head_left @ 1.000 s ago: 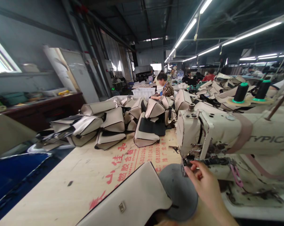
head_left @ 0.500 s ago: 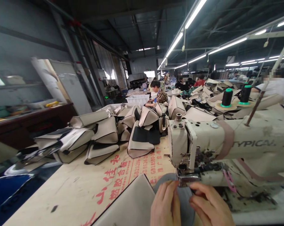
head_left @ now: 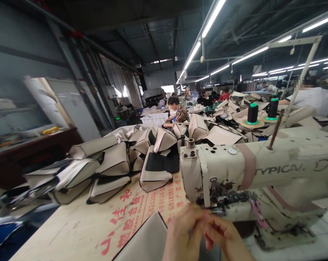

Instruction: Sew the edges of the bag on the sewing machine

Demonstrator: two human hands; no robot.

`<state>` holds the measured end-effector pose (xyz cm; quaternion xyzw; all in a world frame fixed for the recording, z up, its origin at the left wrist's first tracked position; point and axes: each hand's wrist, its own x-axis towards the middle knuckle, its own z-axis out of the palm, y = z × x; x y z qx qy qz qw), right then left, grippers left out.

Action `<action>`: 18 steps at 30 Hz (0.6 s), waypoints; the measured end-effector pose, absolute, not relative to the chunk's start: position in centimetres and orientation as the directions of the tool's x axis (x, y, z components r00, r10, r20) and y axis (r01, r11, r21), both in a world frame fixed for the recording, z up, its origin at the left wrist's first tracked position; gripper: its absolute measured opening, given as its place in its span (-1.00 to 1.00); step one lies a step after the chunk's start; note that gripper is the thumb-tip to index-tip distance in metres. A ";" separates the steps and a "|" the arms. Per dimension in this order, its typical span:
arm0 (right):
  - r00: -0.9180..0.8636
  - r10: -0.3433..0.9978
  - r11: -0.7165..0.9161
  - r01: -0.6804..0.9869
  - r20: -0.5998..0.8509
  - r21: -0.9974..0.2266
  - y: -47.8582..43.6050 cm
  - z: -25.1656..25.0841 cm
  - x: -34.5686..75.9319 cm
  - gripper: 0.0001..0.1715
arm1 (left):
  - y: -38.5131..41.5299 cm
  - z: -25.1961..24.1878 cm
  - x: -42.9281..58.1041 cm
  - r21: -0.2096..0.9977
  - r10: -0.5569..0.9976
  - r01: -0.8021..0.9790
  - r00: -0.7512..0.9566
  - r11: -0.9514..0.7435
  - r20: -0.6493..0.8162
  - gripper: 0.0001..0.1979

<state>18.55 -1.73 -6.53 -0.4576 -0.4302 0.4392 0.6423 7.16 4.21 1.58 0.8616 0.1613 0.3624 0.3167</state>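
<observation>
A beige bag piece (head_left: pixel 146 241) with black edging lies at the bottom middle, its corner pointing up. Grey material (head_left: pixel 209 253) shows below my hands; whether it is joined to the beige part is hidden. My left hand (head_left: pixel 185 232) is closed, fingers bent down on this work. Close against it, my right hand (head_left: pixel 225 233) is also closed, with its fingertips meeting the left fingers. Just beyond both hands stands the head of the sewing machine (head_left: pixel 196 174); its needle and presser foot are largely hidden by them.
Beige bags (head_left: pixel 113 159) with black trim are heaped behind the plywood table (head_left: pixel 79 221). Black thread spools (head_left: pixel 252 114) stand behind the machine. A person (head_left: pixel 181 113) sits farther back beside a white bin (head_left: pixel 154 119); another person in white (head_left: pixel 313 96) is at right.
My hands have come together, the right closing in on the left, covering most of the grey material. The view has turned slightly right, so the machine sits farther left.
</observation>
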 end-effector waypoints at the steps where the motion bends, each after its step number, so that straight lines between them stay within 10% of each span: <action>1: 0.266 0.949 0.223 -0.179 0.171 -0.958 -1.6 -6.0 18.8 -0.58 | 4.6 1.3 6.6 0.488 0.324 0.017 0.768 -0.873 0.552 -0.76; 5: 0.302 0.927 0.254 -0.060 0.225 -0.965 -1.0 -5.1 19.3 -0.63 | 5.6 1.0 4.5 -0.048 0.023 0.047 0.909 -0.998 0.417 -0.70; 11: 0.329 0.922 0.255 -0.112 0.207 -0.960 -1.6 -6.8 18.5 -0.62 | 4.2 2.4 3.8 0.150 0.347 0.313 0.827 -0.938 0.443 -0.68; 18: 0.383 0.893 0.282 -0.070 0.235 -0.957 -1.1 -6.1 18.9 -0.62 | 3.1 3.0 5.4 -0.353 0.092 0.121 0.991 -0.928 0.099 -0.84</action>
